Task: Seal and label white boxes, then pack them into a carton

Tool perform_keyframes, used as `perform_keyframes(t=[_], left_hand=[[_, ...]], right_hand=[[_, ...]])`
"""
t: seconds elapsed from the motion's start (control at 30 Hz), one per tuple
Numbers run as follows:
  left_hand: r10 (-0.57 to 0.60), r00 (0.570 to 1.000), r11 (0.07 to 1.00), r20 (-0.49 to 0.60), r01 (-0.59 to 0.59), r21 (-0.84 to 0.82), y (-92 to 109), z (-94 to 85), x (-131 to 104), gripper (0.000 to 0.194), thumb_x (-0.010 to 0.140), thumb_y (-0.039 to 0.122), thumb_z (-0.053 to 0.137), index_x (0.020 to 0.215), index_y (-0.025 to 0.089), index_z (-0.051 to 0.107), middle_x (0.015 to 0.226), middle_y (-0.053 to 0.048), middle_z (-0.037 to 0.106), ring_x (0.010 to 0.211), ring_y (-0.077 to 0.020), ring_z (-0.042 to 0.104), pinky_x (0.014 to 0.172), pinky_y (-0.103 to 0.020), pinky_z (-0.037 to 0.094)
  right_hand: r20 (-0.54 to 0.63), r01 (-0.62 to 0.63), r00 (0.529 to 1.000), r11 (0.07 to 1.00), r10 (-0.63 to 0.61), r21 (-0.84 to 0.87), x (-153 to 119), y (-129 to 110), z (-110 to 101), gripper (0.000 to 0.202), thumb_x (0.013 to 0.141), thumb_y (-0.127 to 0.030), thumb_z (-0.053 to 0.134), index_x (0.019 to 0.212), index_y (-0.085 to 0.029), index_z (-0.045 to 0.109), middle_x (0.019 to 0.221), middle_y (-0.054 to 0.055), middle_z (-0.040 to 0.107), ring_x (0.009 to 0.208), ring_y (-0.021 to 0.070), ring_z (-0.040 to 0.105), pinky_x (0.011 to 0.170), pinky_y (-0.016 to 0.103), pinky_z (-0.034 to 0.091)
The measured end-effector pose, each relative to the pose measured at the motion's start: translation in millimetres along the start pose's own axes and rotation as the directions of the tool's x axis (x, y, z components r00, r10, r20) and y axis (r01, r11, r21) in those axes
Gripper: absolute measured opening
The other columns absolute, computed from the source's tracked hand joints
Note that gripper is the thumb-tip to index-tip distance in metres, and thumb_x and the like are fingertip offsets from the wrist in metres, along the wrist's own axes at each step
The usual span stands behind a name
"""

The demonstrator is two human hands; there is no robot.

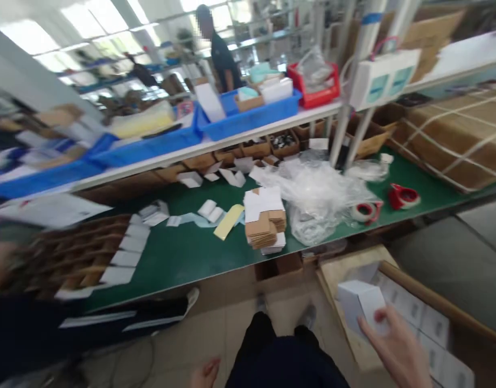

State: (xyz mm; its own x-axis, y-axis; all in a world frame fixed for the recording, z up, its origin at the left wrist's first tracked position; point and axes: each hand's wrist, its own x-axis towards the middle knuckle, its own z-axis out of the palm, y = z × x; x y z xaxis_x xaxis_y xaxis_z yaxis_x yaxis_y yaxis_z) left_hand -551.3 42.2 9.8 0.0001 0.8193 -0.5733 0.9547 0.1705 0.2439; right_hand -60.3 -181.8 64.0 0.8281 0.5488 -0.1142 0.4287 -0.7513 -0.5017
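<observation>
At the lower right my right hand [393, 337] grips a small white box [361, 303], thumb and fingers on its near side. The box is above a large open carton [423, 283] on the floor, which holds several white boxes [433, 318]. My left hand [207, 373] hangs low at the bottom edge, partly cut off, its fingers curled; whether anything is in them cannot be made out. On the green table [183, 258] a stack of flat white and brown cartons [264, 215] stands beside a yellow strip [229, 222].
Clear plastic bags [312, 194] and red tape dispensers [403, 196] lie on the table's right part. A divided carton [82, 253] stands at left, near a seated co-worker's leg [122, 320]. A shelf with blue trays [251, 116] crosses above; another person [223, 59] stands behind.
</observation>
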Motion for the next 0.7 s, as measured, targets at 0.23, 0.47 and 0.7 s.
perform_keyframes(t=[0.23,0.47,0.7], left_hand=[[-0.168,0.978,0.932,-0.127,0.115,-0.344,-60.2,29.5,-16.9,0.031,0.081,0.035,0.051,0.097,0.028,0.077,0.101,-0.002,0.082,0.103,-0.0275,0.076,0.092,-0.036,0.058],[-0.287,0.929,0.829,-0.234,0.119,-0.547,-111.5,-31.7,18.6,0.044,0.082,0.043,0.05,0.115,0.022,0.072,0.094,-0.007,0.079,0.091,-0.0264,0.076,0.088,-0.038,0.058],[-0.295,0.901,0.726,-0.319,-0.005,-0.687,-129.3,-205.5,221.1,0.043,0.094,0.053,0.057,0.117,0.019,0.069,0.11,-0.009,0.076,0.098,-0.0248,0.074,0.087,-0.04,0.059]], right_hand=[[0.169,0.606,0.776,0.793,-0.608,0.071,-4.6,-160.0,94.0,0.028,0.083,-0.054,0.059,0.082,-0.027,0.048,0.115,0.002,0.071,0.074,0.0213,0.069,0.055,0.03,0.04],[0.345,0.856,0.444,0.505,-0.827,0.108,3.1,-342.8,197.1,0.017,0.079,-0.029,0.061,0.088,-0.026,0.047,0.108,0.002,0.067,0.089,0.0218,0.067,0.064,0.028,0.041],[0.368,0.89,0.412,0.454,-0.834,0.033,19.2,-482.3,340.2,0.021,0.079,-0.013,0.061,0.095,-0.024,0.053,0.128,0.01,0.064,0.107,0.0285,0.064,0.086,0.038,0.048]])
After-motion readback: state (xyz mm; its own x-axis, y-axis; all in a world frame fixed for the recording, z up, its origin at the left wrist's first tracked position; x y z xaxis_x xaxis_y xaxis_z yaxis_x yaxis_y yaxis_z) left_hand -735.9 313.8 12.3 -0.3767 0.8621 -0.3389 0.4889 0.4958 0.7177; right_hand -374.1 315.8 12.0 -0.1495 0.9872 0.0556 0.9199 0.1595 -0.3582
